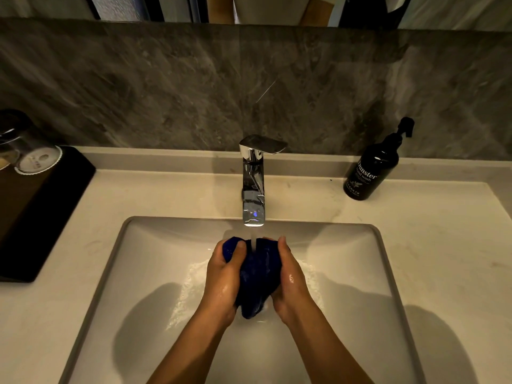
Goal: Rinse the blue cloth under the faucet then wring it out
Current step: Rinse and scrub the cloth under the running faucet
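I hold the dark blue cloth (256,275) bunched between my two hands, above the middle of the white rectangular sink basin (116,245), directly under the chrome single-lever faucet (253,184). A thin stream of water (253,242) falls from the spout onto the top of the cloth. My left hand (223,278) grips the left side of the cloth; its thumb lies over the top edge and the other fingers are curled behind the fabric, so I cannot see them. My right hand (291,278) grips the right side in the same way, with the thumb pressed along the cloth and the fingers hidden behind it. Both hands are wet and shiny. The lower end of the cloth hangs down between my wrists. Water splashes on the basin floor to the left and right of my hands.

The faucet stands at the back edge of the basin, in the middle. At the back right corner of the pale stone table (443,231) stands a black pump bottle of hand wash (372,170). At the left edge lies a black tray (47,217) with upturned drinking glasses (30,151) on it.
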